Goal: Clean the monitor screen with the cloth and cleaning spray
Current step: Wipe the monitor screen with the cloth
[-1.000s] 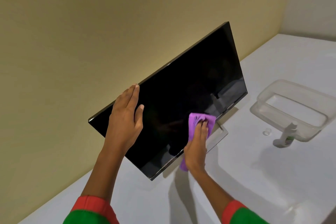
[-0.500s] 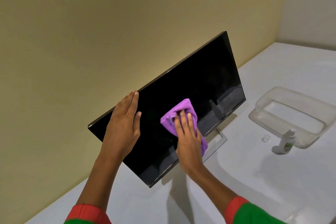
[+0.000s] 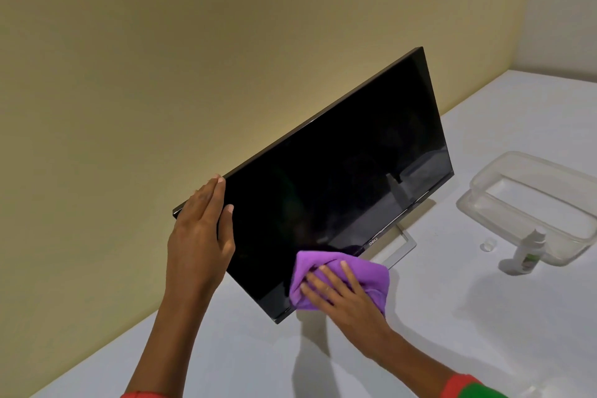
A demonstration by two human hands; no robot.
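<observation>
A black monitor [image 3: 339, 178] stands on a silver frame stand on the white table, its dark screen facing me. My left hand [image 3: 202, 233] grips the screen's upper left corner, fingers laid flat on the bezel. Against the bottom edge of the screen, left of the logo, my right hand [image 3: 339, 292] presses a purple cloth [image 3: 365, 271]. A small white spray bottle [image 3: 529, 252] with a green label stands upright on the table to the right, untouched.
A clear plastic container [image 3: 504, 181] sits at the right, just behind the spray bottle. A small clear cap [image 3: 487, 244] lies on the white table [image 3: 452, 317] beside it. A beige wall runs close behind the monitor.
My right hand has dragged the purple cloth from the lower middle of the screen down to its bottom edge. My left hand has stayed on the upper left corner.
</observation>
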